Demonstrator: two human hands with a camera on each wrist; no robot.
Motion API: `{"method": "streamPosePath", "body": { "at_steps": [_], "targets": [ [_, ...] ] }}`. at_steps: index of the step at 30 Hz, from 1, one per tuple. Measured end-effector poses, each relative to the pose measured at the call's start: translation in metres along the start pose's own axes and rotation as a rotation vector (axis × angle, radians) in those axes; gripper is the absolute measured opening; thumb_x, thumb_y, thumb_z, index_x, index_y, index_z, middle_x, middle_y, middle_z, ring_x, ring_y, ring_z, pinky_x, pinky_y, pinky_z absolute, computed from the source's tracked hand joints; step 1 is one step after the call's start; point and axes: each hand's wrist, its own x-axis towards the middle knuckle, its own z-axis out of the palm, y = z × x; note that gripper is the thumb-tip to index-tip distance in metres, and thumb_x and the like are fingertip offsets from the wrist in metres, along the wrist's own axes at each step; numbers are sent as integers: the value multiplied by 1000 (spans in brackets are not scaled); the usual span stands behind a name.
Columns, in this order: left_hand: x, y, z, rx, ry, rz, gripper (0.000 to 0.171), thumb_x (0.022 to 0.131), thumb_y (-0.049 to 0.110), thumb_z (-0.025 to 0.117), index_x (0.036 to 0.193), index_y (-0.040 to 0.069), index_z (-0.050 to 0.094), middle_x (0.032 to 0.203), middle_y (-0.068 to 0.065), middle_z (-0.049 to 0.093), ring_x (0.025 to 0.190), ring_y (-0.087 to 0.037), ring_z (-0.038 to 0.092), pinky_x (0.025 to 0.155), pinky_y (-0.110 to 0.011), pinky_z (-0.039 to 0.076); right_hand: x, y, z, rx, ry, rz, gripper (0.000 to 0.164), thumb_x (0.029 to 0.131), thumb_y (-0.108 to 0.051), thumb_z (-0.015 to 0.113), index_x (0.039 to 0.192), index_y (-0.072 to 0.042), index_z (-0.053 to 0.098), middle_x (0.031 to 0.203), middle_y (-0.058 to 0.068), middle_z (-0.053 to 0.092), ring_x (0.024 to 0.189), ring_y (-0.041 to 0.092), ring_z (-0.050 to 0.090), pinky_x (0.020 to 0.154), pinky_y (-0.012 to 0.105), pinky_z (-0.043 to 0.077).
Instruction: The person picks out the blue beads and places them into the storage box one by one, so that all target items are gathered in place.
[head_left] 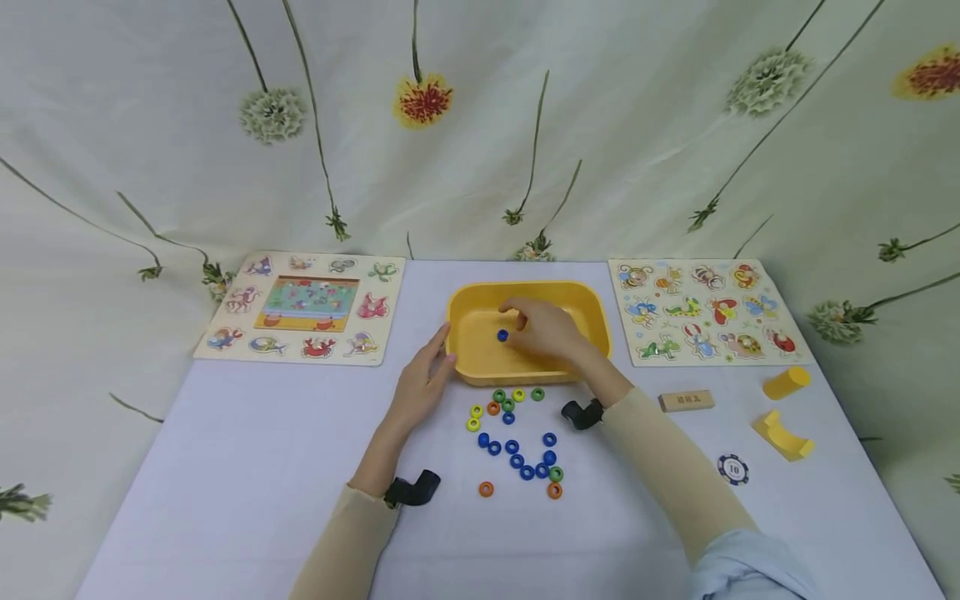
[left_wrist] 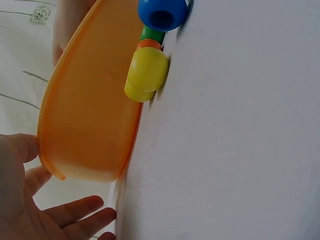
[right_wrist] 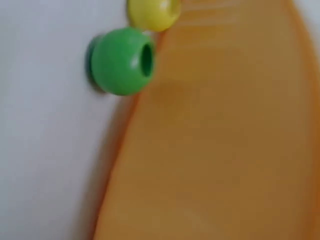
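Note:
A yellow plastic tray (head_left: 525,379) stands at the table's middle back. My left hand (head_left: 422,383) is at its left end, fingers extended; in the left wrist view the fingertips (left_wrist: 37,179) touch the tray wall. Over the tray's inside is my right hand (head_left: 551,333), thumb and forefinger apart. A blue bead (head_left: 502,335) shows right by the thumb tip, within the tray's outline. In front of the tray lie loose beads: several blue ones (head_left: 517,460), yellow ones (head_left: 473,425), green ones (head_left: 537,394) and orange ones (head_left: 486,489). The right hand is outside the right wrist view.
A sea-animal puzzle board (head_left: 367,333) lies back left, an insect puzzle board (head_left: 705,312) back right. On the right are a wooden block (head_left: 686,401), a yellow cylinder (head_left: 786,382), a yellow arch block (head_left: 783,435) and a poker chip (head_left: 732,469). A flowered curtain (head_left: 465,183) hangs behind.

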Motion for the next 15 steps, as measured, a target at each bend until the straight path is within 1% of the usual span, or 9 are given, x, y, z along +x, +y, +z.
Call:
{"method": "streamPosePath", "body": {
  "at_steps": [2,5,8,11,15],
  "targets": [
    [0,1,1,1,-1,9,51,93,36,40,139,41,18,144,4,30,133,-20,25,108,-44,22,-15,3,-7,40,90,-20,43,79,-28,65,120,-21,52,79,-2,53,65,15,47,56,26,38],
    [-1,1,1,11,-3,22,51,93,36,40,140,38,17,144,4,28,133,-20,24,108,-44,21,-41,10,-15,101,206,-83,43,79,-28,66,118,-17,51,79,-1,54,62,15,45,53,25,37],
    [-1,2,1,20,1,26,52,93,36,39,140,37,16,145,5,27,133,-20,23,108,-44,21,-70,17,-20,154,272,-139,42,78,-28,67,115,-13,53,77,-1,54,58,14,43,51,22,36],
    [-1,2,0,26,4,27,52,94,37,38,141,36,17,145,6,26,134,-20,23,108,-43,21,-96,21,-18,200,281,-184,40,78,-27,68,113,-15,55,76,-4,54,56,10,42,47,21,34],
    [-1,2,0,17,7,32,51,94,36,38,141,35,18,145,5,27,133,-19,23,108,-43,21,-126,20,-10,270,213,-255,39,76,-26,69,112,-18,56,78,-7,53,57,9,41,48,22,36]
  ]
}}
